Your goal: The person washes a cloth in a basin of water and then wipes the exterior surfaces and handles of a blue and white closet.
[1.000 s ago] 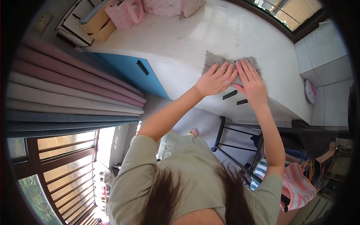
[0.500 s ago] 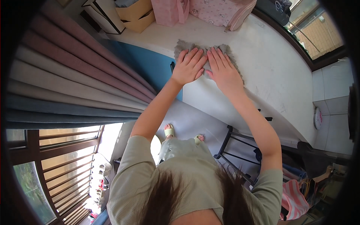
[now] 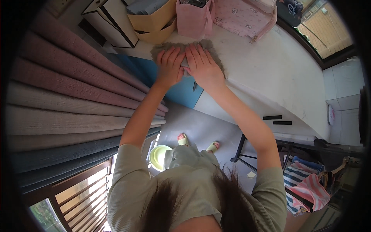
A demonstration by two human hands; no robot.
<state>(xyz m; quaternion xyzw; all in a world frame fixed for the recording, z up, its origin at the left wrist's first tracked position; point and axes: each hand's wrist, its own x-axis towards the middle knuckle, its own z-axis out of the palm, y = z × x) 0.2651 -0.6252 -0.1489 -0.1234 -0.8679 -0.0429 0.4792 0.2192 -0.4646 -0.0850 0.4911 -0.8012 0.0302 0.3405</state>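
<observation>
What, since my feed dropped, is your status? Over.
Left hand and right hand on grey cloth. Cloth spread on white countertop. Yellow box, pink handled bag close ahead.

Daylight came through the window (image 3: 330, 29) along the tabletop's (image 3: 270, 63) back edge and, glaring nearly white, through the slatted window (image 3: 87, 197) off its left end. The surface looked bright, its drawer front below the front edge greyer. Clothes (image 3: 305, 185) beyond the right corner sat dimmer. Fisheye distortion bowed straight lines; black vignetting ringed everything.
</observation>
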